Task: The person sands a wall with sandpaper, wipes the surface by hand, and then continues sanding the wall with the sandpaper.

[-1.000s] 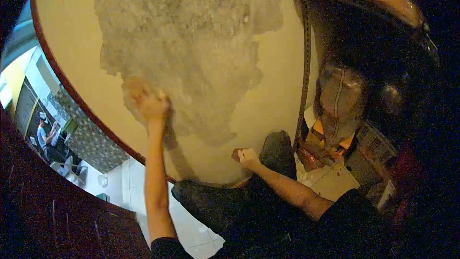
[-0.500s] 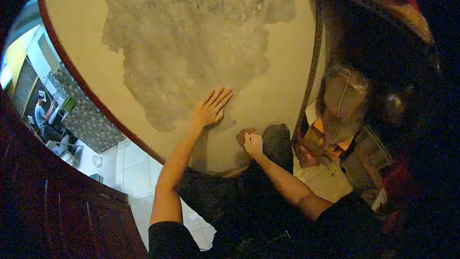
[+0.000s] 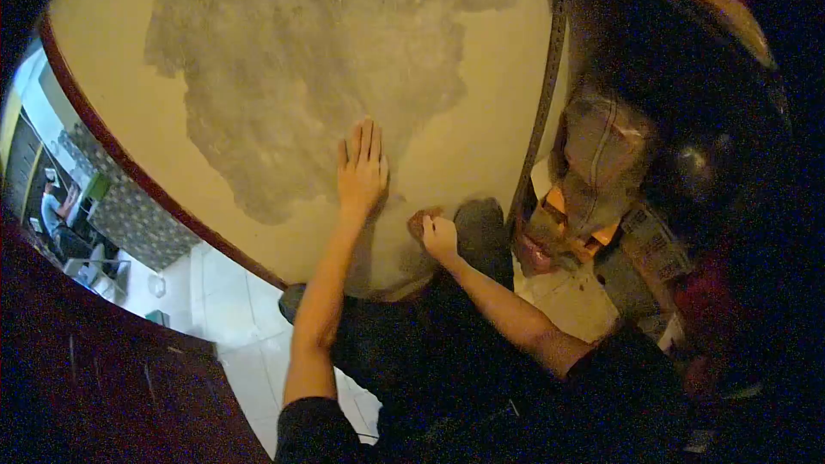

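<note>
– Wall (image 3: 481, 155): yellow paint, with a large grey bare patch (image 3: 292, 77) across its upper middle. Tiled floor (image 3: 215, 292) lower left. A second person (image 3: 53, 206) sits far off there, apart from this work.
– Left hand?
– Left hand (image 3: 362, 170) lies flat on the wall, grip released, fingers pointing up. Fingertips reach the patch's lower edge and the palm is on paint. A second ago it was bunched at the patch's left edge. Half a second ago it was flat with its fingers slanting right. It has since come across and straightened.
– Right hand?
– Right hand (image 3: 440, 238) is clenched on a small brown block (image 3: 418, 221), just below and right of the left hand. The block is low on the wall, under the patch. Cannot tell if it touches. Its position has barely shifted over the second.
– Reading?
– Judgement only: the left hand has gone from working the surface to pressing flat on it. Both hands now sit close together at the patch's lower margin, and the block is the only tool there.
</note>
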The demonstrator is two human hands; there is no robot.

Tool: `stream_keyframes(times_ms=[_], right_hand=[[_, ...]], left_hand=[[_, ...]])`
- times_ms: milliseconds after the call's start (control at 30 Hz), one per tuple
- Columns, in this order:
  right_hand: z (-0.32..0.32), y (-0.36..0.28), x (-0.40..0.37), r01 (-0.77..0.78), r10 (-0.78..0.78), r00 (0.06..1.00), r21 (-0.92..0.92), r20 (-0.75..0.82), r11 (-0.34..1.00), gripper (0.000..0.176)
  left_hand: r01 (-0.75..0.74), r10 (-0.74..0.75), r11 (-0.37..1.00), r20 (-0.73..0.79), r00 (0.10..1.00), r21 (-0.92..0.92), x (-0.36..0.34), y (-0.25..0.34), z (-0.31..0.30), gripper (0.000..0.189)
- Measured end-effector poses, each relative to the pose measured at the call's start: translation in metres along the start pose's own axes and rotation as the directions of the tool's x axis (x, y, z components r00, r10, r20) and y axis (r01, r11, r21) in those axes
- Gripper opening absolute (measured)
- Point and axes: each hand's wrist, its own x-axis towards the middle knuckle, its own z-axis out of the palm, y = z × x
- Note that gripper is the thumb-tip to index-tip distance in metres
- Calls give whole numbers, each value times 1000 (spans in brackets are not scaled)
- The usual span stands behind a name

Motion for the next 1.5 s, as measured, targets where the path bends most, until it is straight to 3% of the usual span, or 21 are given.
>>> stream_keyframes(times_ms=[67,100,167,300,367,467,567,633,700,767,800,833,867,900,967,1000,1033,1100,1300,1367,1500], right_hand=[[-5,-4,4,-288,283,954,46,94,956,29],[-5,-3,3,-286,281,954,43,100,957,29],[-4,-2,4,-435,425,900,119,97,893,30],[-1,0,11,-446,441,895,81,68,892,33],[-7,-4,14,-292,297,954,98,-41,951,28],[-23,-7,39,-319,326,946,187,-6,929,24],[-29,-3,64,-370,371,928,167,24,914,25],[-23,10,95,-297,298,954,126,8,947,27],[-39,-11,161,-115,193,966,385,-170,916,30],[-35,-25,201,-192,369,929,814,-30,549,32],[-28,-17,210,-206,372,928,810,-17,550,32],[-20,-8,219,-68,144,984,518,-108,853,37],[-14,-2,218,128,-115,988,144,-99,981,44],[-11,-1,211,129,-117,989,146,-90,981,44],[4,5,187,391,-400,907,86,134,916,51],[23,17,164,447,-473,859,162,196,880,57],[23,20,153,444,-470,859,162,205,882,57],[14,23,146,634,-636,692,133,341,762,47],[-15,21,234,626,-610,762,-4,216,780,49],[-13,17,251,444,-441,896,-135,51,886,50],[5,-3,204,362,-360,930,-3,76,932,54]], left_hand=[[-188,191,980,-38,981,59,-6,-1,17,56],[-183,185,982,-36,982,55,-16,-6,37,56],[-355,358,933,-52,932,56,-33,-15,67,55],[-396,398,916,-27,917,68,-45,-26,61,55],[-294,295,947,8,955,132,-38,-30,54,55],[-121,133,984,-86,987,129,-19,-26,16,56],[-139,139,981,7,990,133,-31,-22,26,58],[-202,203,971,-1,979,127,-51,-24,52,58],[-265,267,957,-4,964,118,-72,-24,66,58],[-225,227,974,78,971,-40,-92,-18,71,58],[-219,223,974,88,971,-50,-102,-16,77,58],[-127,137,988,134,981,-84,-112,-16,84,59],[-31,51,993,180,982,-112,-121,-16,86,60],[-23,45,993,185,982,-115,-130,-19,88,60],[229,-224,973,146,964,-20,-154,-25,86,63],[233,-227,972,153,962,-23,-165,-28,84,63],[302,-302,953,95,949,15,-175,-32,82,64],[381,-382,924,27,924,43,-174,-38,76,65],[453,-453,891,27,891,1,-175,-39,71,67],[435,-435,900,3,900,-28,-171,-31,64,69],[433,-431,900,41,901,-55,-174,-29,61,72]])
